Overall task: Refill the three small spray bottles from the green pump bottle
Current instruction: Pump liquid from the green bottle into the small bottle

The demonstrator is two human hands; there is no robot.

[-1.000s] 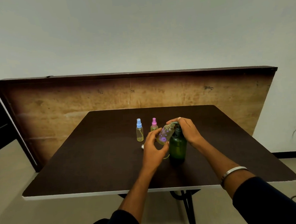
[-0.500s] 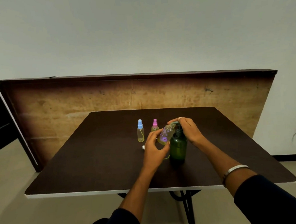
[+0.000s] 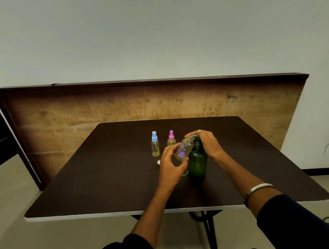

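Both hands (image 3: 188,153) raised: tilted uncapped bottle (image 3: 184,149), green pump bottle (image 3: 198,163).

Dim indoor shot, soft even light from above, no hard glare. Pale plain wall (image 3: 154,32) shades off grey toward the corners. Dark brown matte tabletop (image 3: 105,176) soaks up light; faint shadow under the translucent dark green plastic pump bottle (image 3: 198,163). Wide-angle bend: the long brown wooden board (image 3: 82,114) behind splays outward at its ends. Focus fair centrally, slightly soft overall; sleeves at the bottom edge near black.
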